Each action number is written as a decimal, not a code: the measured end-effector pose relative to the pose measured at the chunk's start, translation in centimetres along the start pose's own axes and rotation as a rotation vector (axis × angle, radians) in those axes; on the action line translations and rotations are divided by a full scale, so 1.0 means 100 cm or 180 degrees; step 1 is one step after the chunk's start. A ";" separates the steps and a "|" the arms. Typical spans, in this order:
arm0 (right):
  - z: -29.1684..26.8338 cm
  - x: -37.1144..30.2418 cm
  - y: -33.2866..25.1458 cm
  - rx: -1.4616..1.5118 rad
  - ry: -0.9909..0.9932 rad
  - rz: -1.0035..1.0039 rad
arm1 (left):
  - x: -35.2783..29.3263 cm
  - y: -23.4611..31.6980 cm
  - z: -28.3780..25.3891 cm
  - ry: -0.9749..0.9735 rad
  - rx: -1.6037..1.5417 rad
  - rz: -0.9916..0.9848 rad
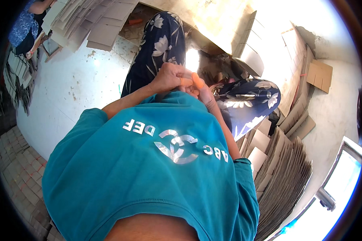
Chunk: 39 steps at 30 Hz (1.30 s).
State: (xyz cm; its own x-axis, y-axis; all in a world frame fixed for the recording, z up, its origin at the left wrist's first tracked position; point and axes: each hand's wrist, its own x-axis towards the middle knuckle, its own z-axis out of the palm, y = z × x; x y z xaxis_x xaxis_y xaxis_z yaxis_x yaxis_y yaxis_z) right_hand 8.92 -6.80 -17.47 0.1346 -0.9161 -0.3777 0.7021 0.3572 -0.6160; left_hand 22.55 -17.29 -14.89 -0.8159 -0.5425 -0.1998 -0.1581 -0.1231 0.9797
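Note:
In front of my lap, my left hand [168, 77] and my right hand [205, 95] meet, fingers bent and closed against each other. A bright orange finger cot [197, 80] covers a digit of the right hand. More orange rubber [185, 82] shows where the fingertips of both hands come together. What the fingers pinch, if anything, is hidden between them. Under and beyond the hands are dark blue trousers [159, 46] with white flowers, knees spread apart. The hem of my teal shirt [165, 120] lies just below the wrists.
Grey slotted cardboard sheets [88, 20] are stacked at the far left, near another person [24, 30]. Beyond my knees is a pale board surface [213, 20] with a cardboard piece [251, 46]. A tall stack of cardboard [285, 176] stands at my right, and packed cardboard blocks [22, 172] lie at left.

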 end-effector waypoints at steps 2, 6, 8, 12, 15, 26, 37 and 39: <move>-0.010 0.003 0.003 0.0130 -0.0458 -0.0044 | -0.002 0.001 0.000 0.0132 -0.0258 -0.0198; -0.018 0.006 0.007 0.0370 -0.0877 -0.0082 | 0.000 -0.015 0.001 0.0586 -0.0242 0.0610; -0.017 0.005 0.008 0.0501 -0.0573 -0.0071 | 0.000 -0.018 -0.002 0.0804 0.0113 0.0704; -0.023 0.000 0.007 0.1107 -0.0111 -0.0140 | -0.001 -0.014 -0.004 0.1001 -0.0376 0.0752; 0.000 0.002 -0.001 0.1470 0.0225 0.0108 | -0.001 -0.002 -0.005 0.0335 0.0947 0.1238; -0.023 0.017 0.008 0.0174 -0.0294 -0.0290 | 0.004 0.008 0.000 0.0274 0.1025 0.1196; -0.026 0.024 0.015 -0.1432 0.0482 -0.0094 | 0.008 -0.018 0.001 -0.0283 0.0483 0.1060; -0.018 0.019 0.010 -0.1421 0.0437 -0.0222 | 0.007 -0.018 0.001 -0.0236 0.0496 0.1032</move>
State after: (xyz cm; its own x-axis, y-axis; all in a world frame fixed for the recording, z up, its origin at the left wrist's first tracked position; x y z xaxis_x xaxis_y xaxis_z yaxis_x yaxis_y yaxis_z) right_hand 8.65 -7.85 -20.08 -0.0171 -0.9188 -0.3944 0.3329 0.3667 -0.8687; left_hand 22.17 -17.38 -16.77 -0.8747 -0.4702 0.1174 0.0371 0.1765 0.9836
